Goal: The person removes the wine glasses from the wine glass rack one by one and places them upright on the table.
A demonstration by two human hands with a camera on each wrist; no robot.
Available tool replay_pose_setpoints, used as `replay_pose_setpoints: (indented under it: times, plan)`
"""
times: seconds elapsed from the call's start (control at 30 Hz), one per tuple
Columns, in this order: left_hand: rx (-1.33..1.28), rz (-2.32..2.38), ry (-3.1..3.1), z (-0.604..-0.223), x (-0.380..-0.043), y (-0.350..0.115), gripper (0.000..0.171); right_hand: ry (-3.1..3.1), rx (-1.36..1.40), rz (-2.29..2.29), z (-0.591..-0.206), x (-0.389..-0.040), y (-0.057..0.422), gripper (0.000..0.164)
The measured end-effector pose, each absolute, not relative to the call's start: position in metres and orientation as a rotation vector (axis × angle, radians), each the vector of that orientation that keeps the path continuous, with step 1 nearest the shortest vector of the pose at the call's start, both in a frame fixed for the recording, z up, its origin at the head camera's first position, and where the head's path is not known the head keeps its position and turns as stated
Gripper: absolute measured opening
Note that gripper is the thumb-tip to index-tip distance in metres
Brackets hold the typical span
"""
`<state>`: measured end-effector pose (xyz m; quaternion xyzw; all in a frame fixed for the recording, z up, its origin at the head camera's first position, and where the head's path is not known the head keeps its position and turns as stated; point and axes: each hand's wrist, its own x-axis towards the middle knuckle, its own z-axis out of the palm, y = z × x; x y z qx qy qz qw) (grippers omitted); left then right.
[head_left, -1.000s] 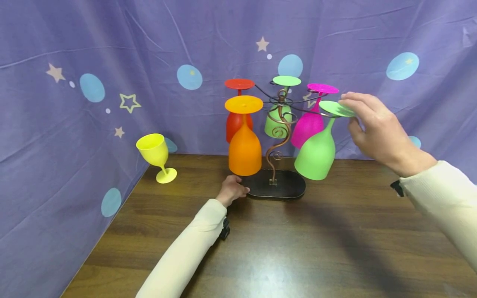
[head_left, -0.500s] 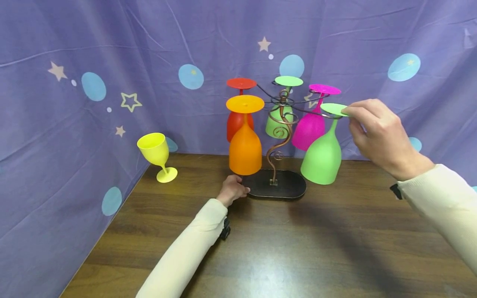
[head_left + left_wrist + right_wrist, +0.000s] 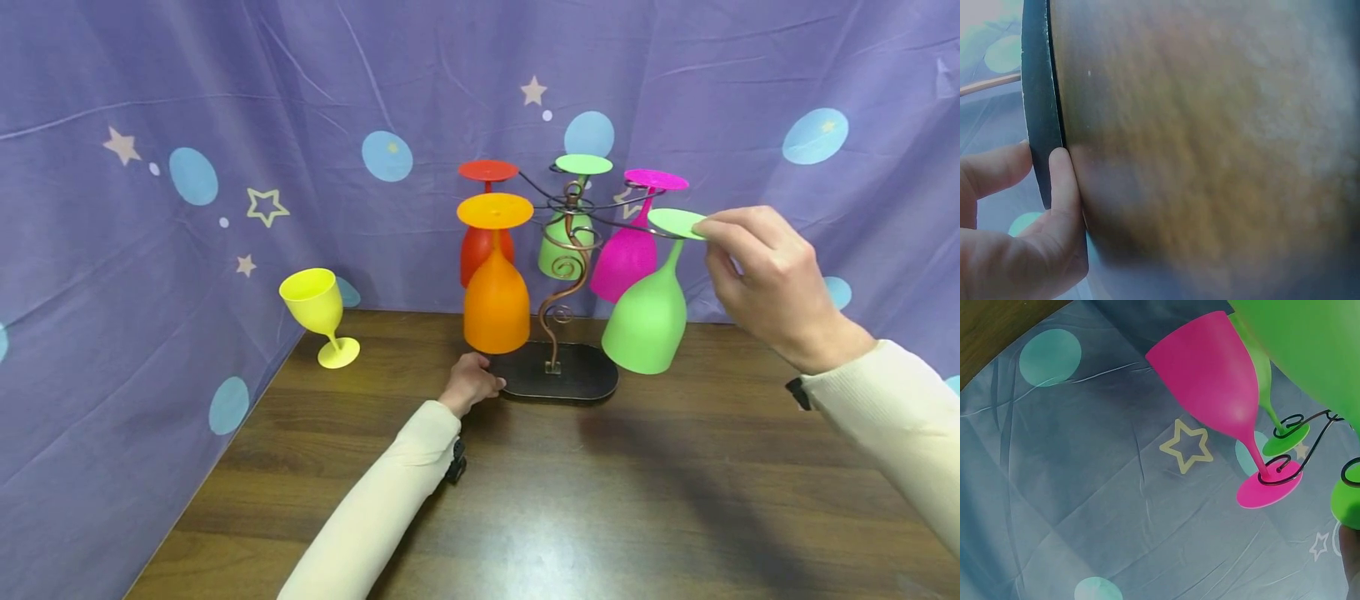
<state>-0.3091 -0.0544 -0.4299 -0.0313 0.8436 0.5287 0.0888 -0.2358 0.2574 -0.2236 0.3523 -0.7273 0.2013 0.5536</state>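
Observation:
My left hand (image 3: 468,383) holds the left end of the black oval base (image 3: 585,377) of a wine glass rack. In the left wrist view, thumb and fingers pinch the base's edge (image 3: 1041,94). At the right, my right hand (image 3: 772,283) pinches the foot of a light green goblet (image 3: 645,325), which hangs upside down and tilted at the end of a rack arm. Orange (image 3: 497,308), red (image 3: 476,254), magenta (image 3: 626,254) and another green goblet (image 3: 557,254) hang inverted from the other arms. The right wrist view shows the magenta goblet's foot (image 3: 1266,487) in its wire loop.
A yellow goblet (image 3: 313,304) stands upright at the table's back left. The brown wooden table (image 3: 540,500) meets a purple patterned curtain (image 3: 435,75) at its back and left edges. A curved copper-coloured stem (image 3: 546,312) carries the rack's arms.
My right hand has lowered slightly and its fingers, earlier spread over the green goblet's foot, now pinch its rim. That goblet has shifted a little right and down. My left hand stays at the base.

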Motion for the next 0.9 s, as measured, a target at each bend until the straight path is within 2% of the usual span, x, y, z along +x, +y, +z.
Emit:
replay_pose_setpoints:
  times: [0.9]
  plan:
    - [-0.101,1.559,2.536,-0.430,-0.311,-0.054,0.051,-1.655,0.893,0.491,-0.217,-0.240,0.237,0.020]
